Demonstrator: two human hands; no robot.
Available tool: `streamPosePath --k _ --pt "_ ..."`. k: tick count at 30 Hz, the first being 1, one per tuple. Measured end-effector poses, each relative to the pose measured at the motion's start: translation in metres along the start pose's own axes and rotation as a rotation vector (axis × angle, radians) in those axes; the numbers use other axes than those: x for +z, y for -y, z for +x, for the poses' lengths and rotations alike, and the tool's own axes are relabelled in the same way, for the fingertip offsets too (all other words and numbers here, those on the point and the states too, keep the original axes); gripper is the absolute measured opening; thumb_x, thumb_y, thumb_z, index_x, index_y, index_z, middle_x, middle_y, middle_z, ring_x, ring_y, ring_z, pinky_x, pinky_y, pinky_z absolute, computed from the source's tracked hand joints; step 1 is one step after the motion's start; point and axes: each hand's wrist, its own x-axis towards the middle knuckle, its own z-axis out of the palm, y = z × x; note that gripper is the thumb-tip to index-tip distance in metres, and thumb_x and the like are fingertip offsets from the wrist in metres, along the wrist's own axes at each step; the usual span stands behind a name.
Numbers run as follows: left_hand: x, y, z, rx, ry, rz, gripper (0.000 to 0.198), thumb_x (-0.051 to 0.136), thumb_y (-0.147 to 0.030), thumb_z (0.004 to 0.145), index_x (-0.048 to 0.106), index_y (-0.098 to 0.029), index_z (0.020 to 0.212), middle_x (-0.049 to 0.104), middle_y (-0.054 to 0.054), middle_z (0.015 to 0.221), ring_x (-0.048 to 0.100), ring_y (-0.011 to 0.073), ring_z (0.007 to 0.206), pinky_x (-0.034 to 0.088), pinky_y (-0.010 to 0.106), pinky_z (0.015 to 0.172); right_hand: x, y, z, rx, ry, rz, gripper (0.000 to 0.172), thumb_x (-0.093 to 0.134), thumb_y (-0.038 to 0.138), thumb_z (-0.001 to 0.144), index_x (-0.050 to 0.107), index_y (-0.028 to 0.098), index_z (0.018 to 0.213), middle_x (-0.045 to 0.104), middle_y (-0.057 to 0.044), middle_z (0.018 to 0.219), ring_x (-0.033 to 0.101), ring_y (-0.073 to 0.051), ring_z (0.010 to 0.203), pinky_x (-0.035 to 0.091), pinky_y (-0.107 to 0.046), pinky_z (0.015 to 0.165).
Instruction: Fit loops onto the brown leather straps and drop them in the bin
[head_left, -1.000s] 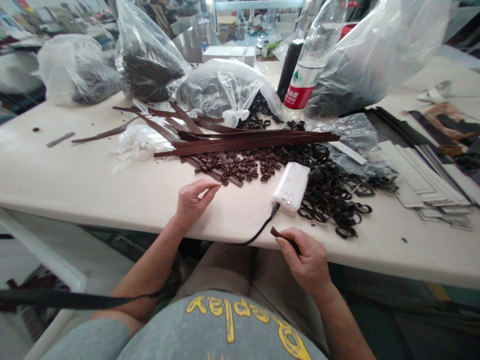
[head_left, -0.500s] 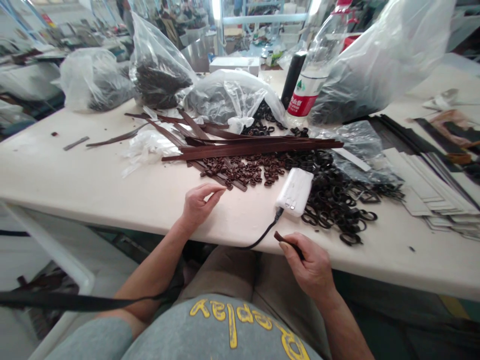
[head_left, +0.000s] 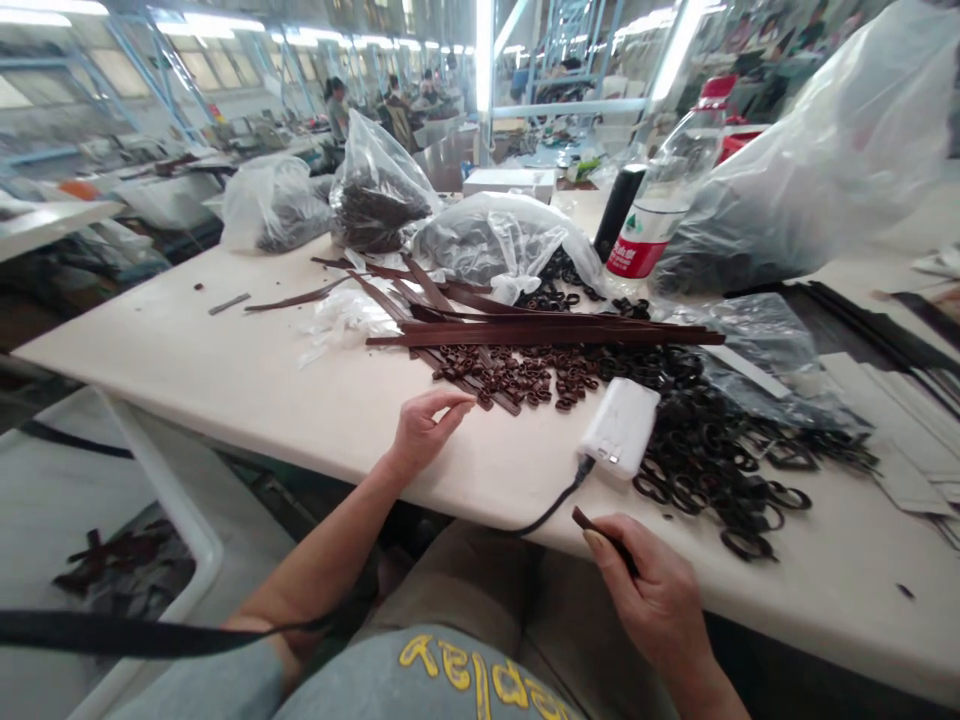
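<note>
My left hand [head_left: 424,432] rests on the pale table [head_left: 247,370] with thumb and fingers curved apart, empty, just short of a pile of small brown leather loops [head_left: 525,375]. My right hand [head_left: 651,592] at the table's near edge is closed on the end of a dark brown leather strap [head_left: 596,528]. A white power bank [head_left: 621,428] with a black cable [head_left: 551,508] lies between the hands. Long brown straps [head_left: 547,332] lie behind the loops. Black rings [head_left: 720,465] are heaped to the right.
Clear plastic bags of dark parts [head_left: 379,190] stand at the back, with a larger bag [head_left: 810,160] at the right. A water bottle [head_left: 652,215] and a black flask [head_left: 619,210] stand nearby. Grey card strips [head_left: 892,400] lie far right. A white bin [head_left: 112,560] sits below left.
The view has tilted upward, showing more of the workshop behind. Both hands keep their places on the table and their grips are unchanged.
</note>
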Motion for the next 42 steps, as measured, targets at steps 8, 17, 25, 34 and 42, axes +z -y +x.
streamPosePath --k 8,17,25,34,42 --pt "-0.037 0.028 0.030 -0.170 -0.058 0.174 0.023 0.066 -0.035 0.086 0.074 -0.016 0.098 0.075 0.010 0.096 0.070 0.0223 0.079 0.056 0.032 0.071 0.000 -0.002 0.000 -0.006 -0.005 -0.008 0.012 0.053 0.029 0.100 0.059 0.022 0.092 0.063 0.002 0.076 0.061 -0.013 0.064 0.045 -0.023 0.061" --pt "-0.045 0.043 0.046 -0.130 0.205 0.653 0.013 0.065 -0.017 0.080 0.076 -0.020 0.087 0.071 0.008 0.085 0.066 0.0276 0.084 0.050 0.038 0.084 0.002 -0.002 0.000 -0.001 -0.001 -0.009 0.010 0.054 0.027 0.099 0.059 0.022 0.092 0.063 0.003 0.075 0.062 -0.013 0.064 0.046 -0.022 0.061" --pt "-0.040 0.048 0.052 -0.088 0.192 0.595 0.010 0.067 -0.017 0.077 0.075 -0.021 0.082 0.072 0.008 0.087 0.065 0.0275 0.086 0.049 0.038 0.084 0.001 0.000 0.003 -0.001 -0.005 -0.006 0.010 0.055 0.027 0.097 0.060 0.022 0.091 0.065 0.001 0.075 0.063 -0.015 0.063 0.047 -0.025 0.060" --pt "-0.021 -0.004 0.027 -0.283 0.122 -0.129 0.026 0.070 -0.036 0.082 0.074 -0.014 0.094 0.074 0.008 0.082 0.068 0.0207 0.071 0.055 0.030 0.065 0.000 0.004 0.003 -0.003 -0.027 -0.006 0.010 0.055 0.024 0.097 0.060 0.022 0.089 0.063 0.002 0.073 0.061 -0.014 0.062 0.046 -0.024 0.059" --pt "0.018 -0.063 -0.018 -0.625 0.245 -0.724 0.019 0.079 -0.031 0.077 0.078 -0.015 0.088 0.071 0.005 0.069 0.063 0.0151 0.060 0.050 0.025 0.060 -0.002 0.018 0.006 0.063 -0.030 -0.014 0.012 0.054 0.025 0.097 0.060 0.020 0.088 0.063 0.000 0.074 0.060 -0.014 0.065 0.044 -0.025 0.061"
